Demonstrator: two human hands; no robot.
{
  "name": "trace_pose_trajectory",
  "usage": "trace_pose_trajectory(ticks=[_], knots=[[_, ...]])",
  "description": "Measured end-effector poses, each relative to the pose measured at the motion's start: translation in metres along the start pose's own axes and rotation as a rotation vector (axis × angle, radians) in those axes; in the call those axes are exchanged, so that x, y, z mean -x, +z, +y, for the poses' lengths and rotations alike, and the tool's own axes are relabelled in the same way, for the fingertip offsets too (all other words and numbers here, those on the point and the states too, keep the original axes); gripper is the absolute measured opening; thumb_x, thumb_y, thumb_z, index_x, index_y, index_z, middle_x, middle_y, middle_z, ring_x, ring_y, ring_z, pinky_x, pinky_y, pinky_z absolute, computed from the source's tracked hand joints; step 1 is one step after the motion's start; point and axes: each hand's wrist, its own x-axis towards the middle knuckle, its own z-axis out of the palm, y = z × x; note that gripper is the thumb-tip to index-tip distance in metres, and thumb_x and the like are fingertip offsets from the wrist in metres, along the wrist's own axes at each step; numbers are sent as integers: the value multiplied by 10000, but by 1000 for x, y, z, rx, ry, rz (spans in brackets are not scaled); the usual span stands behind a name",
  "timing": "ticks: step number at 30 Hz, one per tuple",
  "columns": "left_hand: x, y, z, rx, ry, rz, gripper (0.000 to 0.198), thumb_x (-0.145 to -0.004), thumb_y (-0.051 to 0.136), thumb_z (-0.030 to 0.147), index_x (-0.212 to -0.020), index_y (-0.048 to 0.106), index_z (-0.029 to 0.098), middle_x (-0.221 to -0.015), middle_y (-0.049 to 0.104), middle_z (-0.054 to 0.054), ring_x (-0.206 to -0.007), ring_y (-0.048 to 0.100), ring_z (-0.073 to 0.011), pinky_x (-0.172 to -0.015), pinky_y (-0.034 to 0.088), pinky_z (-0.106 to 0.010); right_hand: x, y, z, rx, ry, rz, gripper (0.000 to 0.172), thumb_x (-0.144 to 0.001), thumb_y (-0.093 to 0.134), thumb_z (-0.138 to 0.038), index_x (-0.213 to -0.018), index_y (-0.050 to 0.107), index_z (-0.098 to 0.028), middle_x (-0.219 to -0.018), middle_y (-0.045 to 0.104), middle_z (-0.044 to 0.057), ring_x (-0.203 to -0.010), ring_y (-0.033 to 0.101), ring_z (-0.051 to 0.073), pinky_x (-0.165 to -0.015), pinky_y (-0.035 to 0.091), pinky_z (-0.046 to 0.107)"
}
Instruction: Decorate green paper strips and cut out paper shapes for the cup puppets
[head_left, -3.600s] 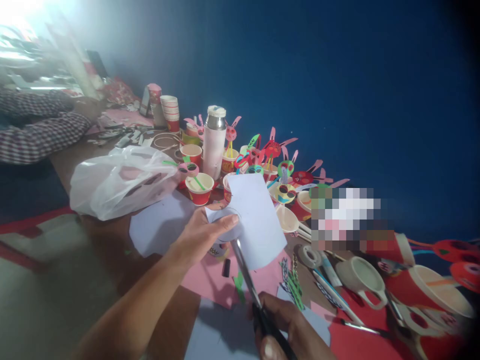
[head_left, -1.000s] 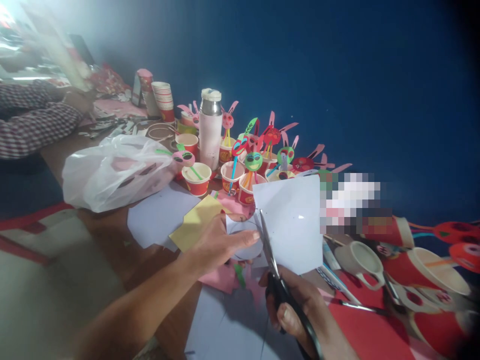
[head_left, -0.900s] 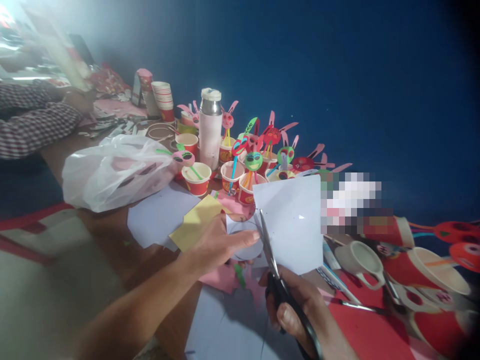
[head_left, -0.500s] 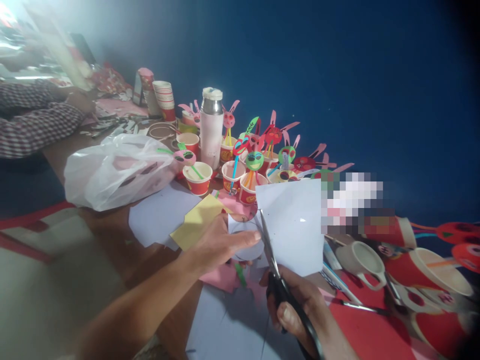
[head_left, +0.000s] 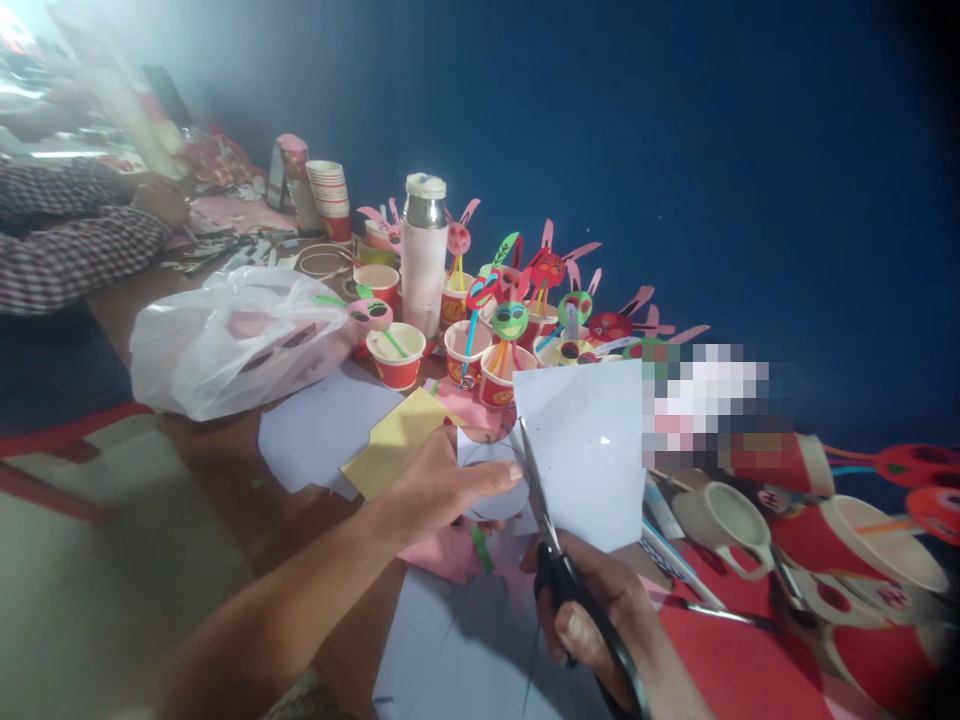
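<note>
My left hand pinches a sheet of white paper, its thumb lying across a circle drawn near the left edge. My right hand is wrapped round the black handles of a pair of scissors. The blades point up and away from me, at the paper just right of the drawn circle, and look nearly closed. Below both hands lie more white paper and pink paper. A yellow sheet lies beside my left hand.
Paper cups holding paper faces on straws stand behind the sheet. A thermos rises among them. At left are a white plastic bag and another person's checked sleeve. A mug and red paper lie at right.
Almost nothing differs. Both hands, the scissors and the paper keep their places, with only a very slight shift of the whole view.
</note>
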Motion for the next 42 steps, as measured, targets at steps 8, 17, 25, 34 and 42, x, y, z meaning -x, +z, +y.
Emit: trace_pose_trajectory(ticks=[8, 17, 25, 34, 42], knots=[[0, 0, 2, 12, -32, 36, 326, -661, 821, 379, -774, 706, 95, -599, 654, -36, -489, 584, -122, -450, 502, -217, -1, -1, 1, -3, 11, -1, 569, -778, 569, -713, -944, 603, -170, -624, 495, -22, -504, 435, 113, -473, 334, 236], [2, -3, 3, -45, 11, -11, 235, -733, 764, 325, -808, 707, 110, -635, 662, -33, -496, 583, -115, -455, 481, -203, 0, 1, -1, 17, -13, -7, 521, -803, 559, -687, -902, 601, -178, -575, 493, -31, -491, 436, 119, -488, 318, 252], [1, -3, 5, -69, -24, 12, 272, -724, 762, 335, -879, 711, 119, -676, 667, -41, -514, 588, -129, -446, 503, -222, 0, 0, -3, 53, -4, 8, 582, -780, 555, -724, -916, 619, -162, -581, 500, -25, -485, 441, 116, -484, 323, 250], [2, -1, 8, -58, -22, 58, 284, -677, 797, 305, -884, 707, 133, -669, 663, -24, -512, 588, -124, -425, 490, -205, -3, 2, -4, 25, 13, 22, 582, -773, 580, -711, -919, 635, -150, -550, 488, -28, -459, 425, 109, -454, 312, 241], [2, -2, 10, -41, -63, 68, 371, -638, 834, 377, -871, 708, 117, -703, 677, -40, -554, 610, -129, -468, 492, -201, -3, 3, -10, -66, 91, -1, 616, -715, 640, -726, -931, 623, -149, -548, 464, -41, -459, 404, 100, -447, 320, 229]])
